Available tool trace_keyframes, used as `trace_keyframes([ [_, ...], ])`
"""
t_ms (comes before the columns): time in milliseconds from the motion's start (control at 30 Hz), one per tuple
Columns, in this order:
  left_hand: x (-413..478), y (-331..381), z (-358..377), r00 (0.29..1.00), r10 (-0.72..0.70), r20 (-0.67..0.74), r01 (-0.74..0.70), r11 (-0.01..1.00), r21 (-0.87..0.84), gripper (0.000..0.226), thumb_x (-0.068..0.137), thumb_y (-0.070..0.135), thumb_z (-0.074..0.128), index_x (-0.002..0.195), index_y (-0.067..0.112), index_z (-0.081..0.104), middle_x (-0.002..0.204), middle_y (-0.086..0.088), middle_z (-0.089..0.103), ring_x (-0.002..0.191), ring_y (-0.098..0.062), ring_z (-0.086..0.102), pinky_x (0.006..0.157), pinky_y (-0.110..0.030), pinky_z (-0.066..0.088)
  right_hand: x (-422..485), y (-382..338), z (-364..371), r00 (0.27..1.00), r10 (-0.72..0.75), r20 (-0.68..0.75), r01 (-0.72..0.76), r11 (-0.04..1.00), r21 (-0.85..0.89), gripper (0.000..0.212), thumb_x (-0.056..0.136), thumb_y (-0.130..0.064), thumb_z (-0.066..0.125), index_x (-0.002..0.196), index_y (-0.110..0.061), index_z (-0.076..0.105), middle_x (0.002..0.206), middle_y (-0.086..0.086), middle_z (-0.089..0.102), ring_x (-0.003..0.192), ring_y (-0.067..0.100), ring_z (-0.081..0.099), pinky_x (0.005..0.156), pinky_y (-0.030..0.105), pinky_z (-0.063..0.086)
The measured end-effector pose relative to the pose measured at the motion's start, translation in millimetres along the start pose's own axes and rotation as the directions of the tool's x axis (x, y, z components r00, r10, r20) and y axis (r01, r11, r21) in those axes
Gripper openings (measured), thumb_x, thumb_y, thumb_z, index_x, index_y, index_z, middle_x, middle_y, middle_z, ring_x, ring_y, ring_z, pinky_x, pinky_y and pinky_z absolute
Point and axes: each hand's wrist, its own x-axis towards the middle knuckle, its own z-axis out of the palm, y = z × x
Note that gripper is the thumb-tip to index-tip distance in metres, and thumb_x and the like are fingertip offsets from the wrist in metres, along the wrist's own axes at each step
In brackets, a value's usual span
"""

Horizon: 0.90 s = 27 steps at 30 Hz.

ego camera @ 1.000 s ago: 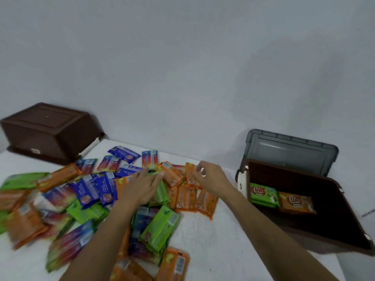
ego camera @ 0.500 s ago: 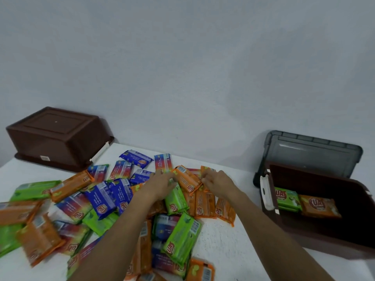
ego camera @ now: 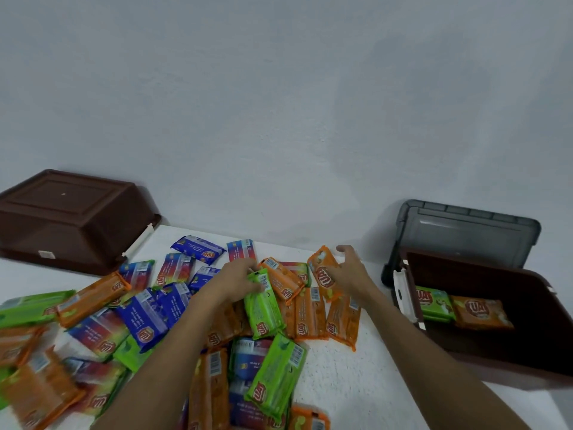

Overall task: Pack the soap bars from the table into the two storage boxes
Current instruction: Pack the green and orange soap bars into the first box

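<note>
Both hands are working at the far edge of the soap pile: the left hand (ego camera: 238,280) is curling its fingers over the top end of a green soap bar (ego camera: 263,305), seemingly gripping it, while the right hand (ego camera: 348,271) is spreading fairly wide against an orange soap bar (ego camera: 322,274) that is tilting up off the heap, thumb and fingers closing on its sides, though a firm hold cannot be told. To do this pickup well, each hand is probably best pinching one packet across its narrow width and lifting it clear before swinging right, since the wrappers are looking glossy and slippery and the neighbours are overlapping loosely. The bars are flat, oblong packets in orange, green and blue film with crimped ends, lying scattered on the white, slightly pebbled tabletop (ego camera: 356,383). The open storage box (ego camera: 511,352), dark brown smooth plastic with a grey lid (ego camera: 471,231) leaning behind it, is standing just to the right and holding only two packets, so most of the packing is remaining. The second storage box (ego camera: 71,218) is sitting upside down at far left.
</note>
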Motion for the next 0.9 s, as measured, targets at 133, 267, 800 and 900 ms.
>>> trace_keyframes([
  [133,-0.6,-4.2,-5.5,0.999,0.009,0.051,-0.002,0.991,-0.133,0.027,0.086,0.018,0.073,0.107,0.023,0.057,0.117,-0.005,0.062,0.105,-0.023,0.062,0.090,-0.045,0.055,-3.6,-4.0,-18.0,0.996,0.070,0.051,-0.084,0.922,0.378,0.035,0.091,-0.008,0.058,0.125,-0.009,0.054,0.096,0.012,0.072,0.076,0.025,0.074,0.062,0.034,0.060],
  [267,-9.3,6.7,-8.9,0.997,0.065,0.036,-0.054,0.965,-0.255,0.027,0.086,0.012,0.071,0.108,0.019,0.058,0.110,-0.005,0.065,0.101,-0.022,0.066,0.088,-0.045,0.056,-20.1,-13.2,-37.3,0.992,0.056,0.110,-0.108,0.826,0.554,0.022,0.093,-0.012,0.062,0.113,-0.005,0.064,0.092,0.013,0.075,0.073,0.022,0.072,0.060,0.034,0.060],
  [800,-29.8,106.6,29.7,0.977,0.140,-0.160,-0.212,0.677,-0.705,0.030,0.090,0.013,0.066,0.121,0.011,0.064,0.109,-0.008,0.073,0.095,-0.023,0.072,0.079,-0.036,0.060,-63.3,15.9,-148.1,0.998,-0.047,0.032,0.021,0.825,0.564,0.030,0.085,-0.009,0.072,0.112,-0.012,0.059,0.088,0.009,0.071,0.070,0.023,0.070,0.056,0.031,0.054],
  [900,-27.7,133.8,53.5,0.979,0.126,-0.162,-0.205,0.586,-0.784,0.028,0.091,0.008,0.063,0.119,0.010,0.063,0.109,-0.012,0.070,0.091,-0.024,0.070,0.071,-0.031,0.060,-70.6,29.3,-180.6,0.999,-0.029,0.026,0.009,0.827,0.563,0.029,0.084,-0.003,0.070,0.110,-0.013,0.063,0.087,0.011,0.069,0.068,0.022,0.070,0.052,0.031,0.057],
])
